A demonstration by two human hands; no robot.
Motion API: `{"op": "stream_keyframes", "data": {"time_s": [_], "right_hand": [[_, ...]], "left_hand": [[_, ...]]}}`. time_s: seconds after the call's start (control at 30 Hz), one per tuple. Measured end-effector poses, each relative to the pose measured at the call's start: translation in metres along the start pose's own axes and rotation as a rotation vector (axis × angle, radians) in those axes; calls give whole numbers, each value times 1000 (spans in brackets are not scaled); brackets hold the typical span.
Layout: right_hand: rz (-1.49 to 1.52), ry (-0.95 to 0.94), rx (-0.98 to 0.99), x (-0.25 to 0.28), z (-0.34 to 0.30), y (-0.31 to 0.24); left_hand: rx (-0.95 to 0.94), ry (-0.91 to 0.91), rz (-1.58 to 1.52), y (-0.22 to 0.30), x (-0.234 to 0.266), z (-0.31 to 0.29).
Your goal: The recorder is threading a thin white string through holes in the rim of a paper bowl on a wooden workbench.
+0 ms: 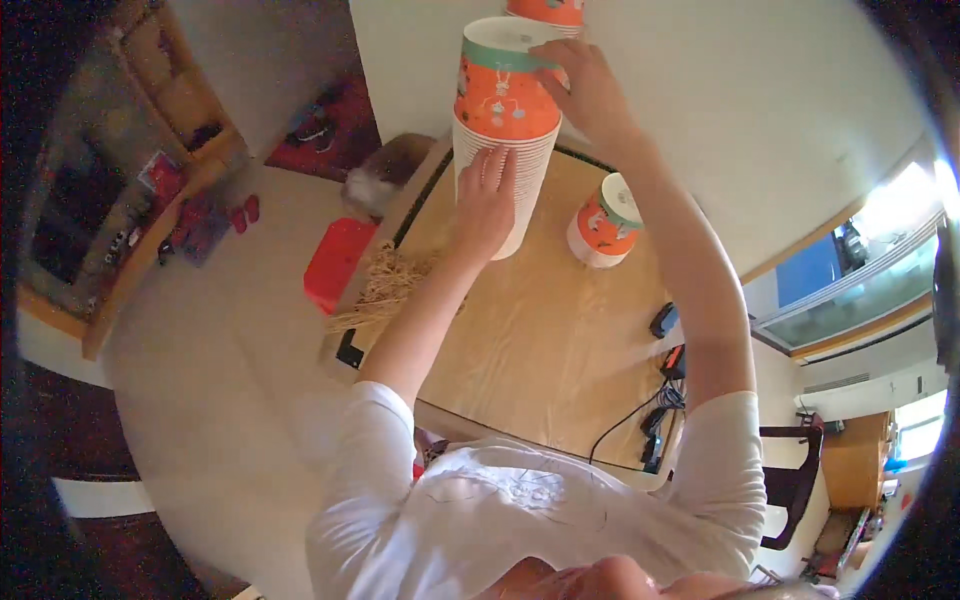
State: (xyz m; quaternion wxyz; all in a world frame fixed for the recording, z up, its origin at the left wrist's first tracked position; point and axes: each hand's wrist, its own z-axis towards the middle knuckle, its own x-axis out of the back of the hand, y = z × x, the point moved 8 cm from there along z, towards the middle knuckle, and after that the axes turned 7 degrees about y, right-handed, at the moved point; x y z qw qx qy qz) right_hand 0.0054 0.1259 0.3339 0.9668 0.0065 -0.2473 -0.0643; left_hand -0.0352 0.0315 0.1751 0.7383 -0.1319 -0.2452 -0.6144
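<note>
A tall stack of nested paper buckets [535,180] stands upside down at the table's far side, its white rims layered below an orange printed top bucket [507,100] with a green band. My left hand [487,200] lies against the near side of the stack with its fingers stretched upward over the rims. Up at the top bucket's right edge, my right hand [585,90] has its fingers over the base edge and its thumb on the side. A second stack [548,12] shows partly behind. To the right sits a shorter group of upturned buckets [605,222].
Dried plant stems [385,290] lie on the left edge of the wooden table [530,340]. Black cables and adapters [660,410] sit at its right edge. A red plastic stool or bin [340,265] stands beside the table on the left; a pale wall [760,110] is behind.
</note>
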Motion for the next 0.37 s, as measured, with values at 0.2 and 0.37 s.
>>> {"op": "stream_keyframes", "data": {"time_s": [0.2,0.37], "right_hand": [[-30,-79,-44,-19,20,9],[-49,-216,13,-27,32,10]], "left_hand": [[-58,-8,74,-10,-5,4],[-88,-35,91,-13,-7,7]]}}
